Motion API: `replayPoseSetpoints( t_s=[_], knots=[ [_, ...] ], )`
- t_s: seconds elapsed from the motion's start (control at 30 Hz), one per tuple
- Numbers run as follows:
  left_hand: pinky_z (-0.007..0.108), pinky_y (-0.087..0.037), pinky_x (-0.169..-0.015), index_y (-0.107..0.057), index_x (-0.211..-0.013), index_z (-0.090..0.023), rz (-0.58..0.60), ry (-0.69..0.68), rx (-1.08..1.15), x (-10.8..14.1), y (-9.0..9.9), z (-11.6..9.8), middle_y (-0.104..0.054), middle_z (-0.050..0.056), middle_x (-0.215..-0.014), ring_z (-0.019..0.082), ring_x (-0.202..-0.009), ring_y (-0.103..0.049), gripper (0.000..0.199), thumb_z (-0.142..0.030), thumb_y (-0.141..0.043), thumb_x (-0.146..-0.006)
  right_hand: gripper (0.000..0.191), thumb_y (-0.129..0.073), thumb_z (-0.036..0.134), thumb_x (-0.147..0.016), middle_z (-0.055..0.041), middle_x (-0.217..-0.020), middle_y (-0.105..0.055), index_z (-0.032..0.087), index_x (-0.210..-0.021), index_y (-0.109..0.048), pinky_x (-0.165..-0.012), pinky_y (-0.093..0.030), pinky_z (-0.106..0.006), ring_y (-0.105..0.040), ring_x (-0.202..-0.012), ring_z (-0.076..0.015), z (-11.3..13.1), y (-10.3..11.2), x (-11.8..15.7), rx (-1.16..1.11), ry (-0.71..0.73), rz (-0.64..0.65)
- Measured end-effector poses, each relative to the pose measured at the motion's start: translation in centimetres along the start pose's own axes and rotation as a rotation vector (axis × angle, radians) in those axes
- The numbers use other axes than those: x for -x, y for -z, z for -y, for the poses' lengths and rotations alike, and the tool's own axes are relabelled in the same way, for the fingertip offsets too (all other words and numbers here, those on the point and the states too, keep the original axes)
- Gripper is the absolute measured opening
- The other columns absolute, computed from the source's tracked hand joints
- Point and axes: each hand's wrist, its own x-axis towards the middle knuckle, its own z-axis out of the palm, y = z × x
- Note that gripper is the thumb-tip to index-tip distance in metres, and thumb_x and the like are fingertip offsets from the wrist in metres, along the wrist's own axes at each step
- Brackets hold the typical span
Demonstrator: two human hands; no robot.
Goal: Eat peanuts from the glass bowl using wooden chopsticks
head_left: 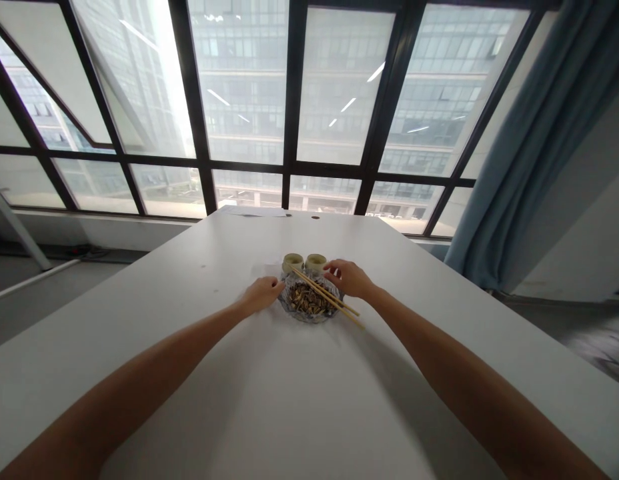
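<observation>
Left hand [261, 294]: at glass bowl [312, 318], mid-frame; cannot tell whether gripping
Right hand [348, 277]: grip loosely parted, near right cup [316, 261]
Chopsticks [326, 294]: lying across bowl

Glossy glassy bowl [288, 305], wooden chopsticks [325, 291]

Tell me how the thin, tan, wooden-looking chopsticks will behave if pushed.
The chopsticks are probably stiff, lying straight across the clear, round, faceted bowl. Being slender, they're likely light. With ends jutting past its rim, they could roll or slide.

Tan chopsticks [329, 299], yellow-green cups [316, 261]
</observation>
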Motion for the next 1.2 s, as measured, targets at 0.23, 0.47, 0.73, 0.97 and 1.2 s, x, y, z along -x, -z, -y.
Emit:
replayPoseSetpoints(
  t_s=[0.23,0.47,0.73,0.97,1.2],
  knots=[
    [0.025,-0.027,-0.054,-0.051,-0.056,-0.019,-0.013,0.013,0.041,-1.1,-0.6,-0.1,-0.052,0.002,-0.06,0.015,-0.06,-0.048,0.037,-0.04,-0.041,-0.085,0.065,-0.045,-0.003,-0.079,-0.0053,-0.108,-0.066,0.031,-0.132,-0.062,-0.08,-0.049,-0.028,-0.064,-0.088,-0.0168,0.3,2.9,4.0,0.106,0.242,0.194],
    [0.026,-0.025,-0.055,-0.046,-0.056,-0.019,-0.049,0.017,0.155,-1.4,-1.1,1.0,-0.044,-0.002,-0.055,0.013,-0.057,-0.043,0.042,-0.049,-0.041,-0.085,0.078,-0.056,0.001,-0.074,-0.006,-0.128,-0.058,0.037,-0.144,-0.049,-0.083,-0.051,-0.03,-0.064,-0.097,-0.019,0.9,3.3,5.9,0.22,0.275,0.314],
    [0.026,-0.027,-0.056,-0.049,-0.057,-0.018,-0.084,0.015,0.151,-1.0,-1.3,1.0,-0.049,-0.001,-0.056,0.014,-0.058,-0.045,0.045,-0.052,-0.04,-0.085,0.062,-0.072,0.025,-0.08,-0.0099,-0.125,-0.061,0.032,-0.14,-0.055,-0.091,-0.05,-0.038,-0.063,-0.105,-0.0257,1.9,3.5,5.9,0.168,0.392,0.342],
    [0.026,-0.031,-0.056,-0.053,-0.059,-0.018,-0.075,0.034,0.125,-0.9,-1.1,0.9,-0.054,0.0,-0.057,0.015,-0.059,-0.05,0.047,-0.054,-0.04,-0.088,0.035,-0.056,0.039,-0.094,-0.0106,-0.117,-0.067,0.029,-0.126,-0.066,-0.086,-0.052,-0.036,-0.064,-0.099,-0.0229,2.2,3.6,6.6,0.021,0.454,0.152],
    [0.026,-0.043,-0.067,-0.067,-0.089,-0.017,-0.134,0.008,0.3,-0.4,-1.1,1.0,-0.068,0.004,-0.078,0.018,-0.073,-0.06,0.04,-0.054,-0.054,-0.082,0.041,-0.043,0.046,-0.099,-0.0073,-0.076,-0.067,0.018,-0.089,-0.07,-0.062,-0.051,-0.03,-0.064,-0.068,-0.018,2.5,4.7,5.0,-0.348,0.255,-0.3]
  ],
)
